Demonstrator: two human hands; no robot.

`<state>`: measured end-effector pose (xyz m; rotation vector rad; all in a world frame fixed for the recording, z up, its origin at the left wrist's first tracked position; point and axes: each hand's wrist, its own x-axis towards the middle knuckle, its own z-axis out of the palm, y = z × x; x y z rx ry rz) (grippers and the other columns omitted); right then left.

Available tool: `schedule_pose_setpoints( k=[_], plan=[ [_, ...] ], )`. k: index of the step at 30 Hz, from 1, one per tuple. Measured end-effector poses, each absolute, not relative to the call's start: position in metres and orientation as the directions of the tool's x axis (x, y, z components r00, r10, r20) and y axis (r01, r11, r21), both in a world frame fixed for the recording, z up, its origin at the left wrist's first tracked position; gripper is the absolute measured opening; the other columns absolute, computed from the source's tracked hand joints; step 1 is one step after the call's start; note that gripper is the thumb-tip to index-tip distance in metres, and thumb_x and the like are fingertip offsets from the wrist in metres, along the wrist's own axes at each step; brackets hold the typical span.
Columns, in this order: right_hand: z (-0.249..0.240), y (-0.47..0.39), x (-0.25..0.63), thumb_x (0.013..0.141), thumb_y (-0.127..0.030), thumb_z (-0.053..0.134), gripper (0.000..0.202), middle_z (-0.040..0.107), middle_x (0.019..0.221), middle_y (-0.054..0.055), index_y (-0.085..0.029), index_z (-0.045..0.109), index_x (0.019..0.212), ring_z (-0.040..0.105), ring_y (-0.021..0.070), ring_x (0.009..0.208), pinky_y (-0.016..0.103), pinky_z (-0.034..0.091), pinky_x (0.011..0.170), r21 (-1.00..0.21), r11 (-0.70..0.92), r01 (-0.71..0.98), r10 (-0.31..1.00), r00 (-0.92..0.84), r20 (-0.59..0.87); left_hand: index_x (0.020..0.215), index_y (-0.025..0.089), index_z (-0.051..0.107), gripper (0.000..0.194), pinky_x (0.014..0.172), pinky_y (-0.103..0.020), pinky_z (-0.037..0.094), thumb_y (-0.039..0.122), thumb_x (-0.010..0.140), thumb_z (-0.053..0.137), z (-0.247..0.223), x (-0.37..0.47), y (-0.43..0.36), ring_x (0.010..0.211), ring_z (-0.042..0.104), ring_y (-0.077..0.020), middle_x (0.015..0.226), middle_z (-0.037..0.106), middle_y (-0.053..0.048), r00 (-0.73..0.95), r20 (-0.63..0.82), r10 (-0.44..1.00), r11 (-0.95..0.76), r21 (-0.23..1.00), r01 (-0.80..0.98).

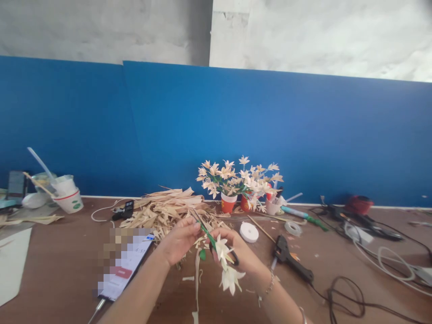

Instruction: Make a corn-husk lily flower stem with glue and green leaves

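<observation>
My left hand [180, 240] pinches the upper end of a green-wrapped flower stem [206, 232] between thumb and fingertips. Cream-coloured artificial flowers [231, 279] hang at the lower end of this stem, in front of my right hand [238, 249]. My right hand is closed around a black-handled tool [235, 257], which looks like scissors; the fingers and flowers hide most of it. The green stem runs past the right fingers, and I cannot tell how firmly they touch it. Below the hands is a small green piece [202, 254].
Dried husk strips [162, 209] are heaped behind my hands. Finished flowers [229, 175] stand in red cups [228, 204]. A white tape roll [249, 232], clear tape [293, 228] and glue gun [292, 261] with cable lie right; a phone [126, 270] lies left. A blue partition [216, 121] stands behind.
</observation>
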<state>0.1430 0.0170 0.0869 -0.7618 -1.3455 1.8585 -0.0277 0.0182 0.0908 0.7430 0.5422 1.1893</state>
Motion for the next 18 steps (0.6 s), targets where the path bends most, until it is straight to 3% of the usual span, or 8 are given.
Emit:
schedule_pose_setpoints(
  k=[6,11,18],
  plan=[
    [0.081,0.019,0.143,0.06,-0.029,0.073,0.025,0.053,0.053,-0.004,-0.015,0.062,0.077,0.044,0.0058,0.043,0.016,0.032,0.04,-0.93,-0.263,-0.257,0.79,-0.61,-0.054,0.065,0.012,0.065,0.019,0.065,-0.028,0.042,0.023,0.058,0.078,0.089,-0.027,0.017,0.062,0.058,-0.016,0.066,0.065,-0.005,0.312,0.0,0.95,0.191,0.791,-0.581],
    [0.071,0.021,0.145,0.066,-0.042,0.069,0.029,0.052,0.053,-0.003,-0.016,0.061,0.076,0.045,0.0083,0.046,0.018,0.032,0.04,-0.888,-0.364,-0.282,0.772,-0.625,-0.118,0.065,0.012,0.064,0.02,0.056,-0.026,0.039,0.027,0.06,0.077,0.084,-0.027,0.017,0.055,0.056,-0.0139,0.062,0.064,-0.005,0.345,0.038,0.938,0.177,0.802,-0.571],
    [0.083,0.018,0.142,0.06,-0.046,0.071,0.035,0.055,0.055,0.0,-0.015,0.061,0.071,0.047,0.0081,0.043,0.017,0.03,0.036,-0.912,-0.316,-0.26,0.716,-0.696,-0.05,0.07,0.013,0.065,0.024,0.046,-0.022,0.038,0.029,0.057,0.079,0.081,-0.018,0.016,0.051,0.056,-0.0135,0.062,0.064,-0.003,0.241,0.077,0.967,0.088,0.791,-0.606]
  ],
)
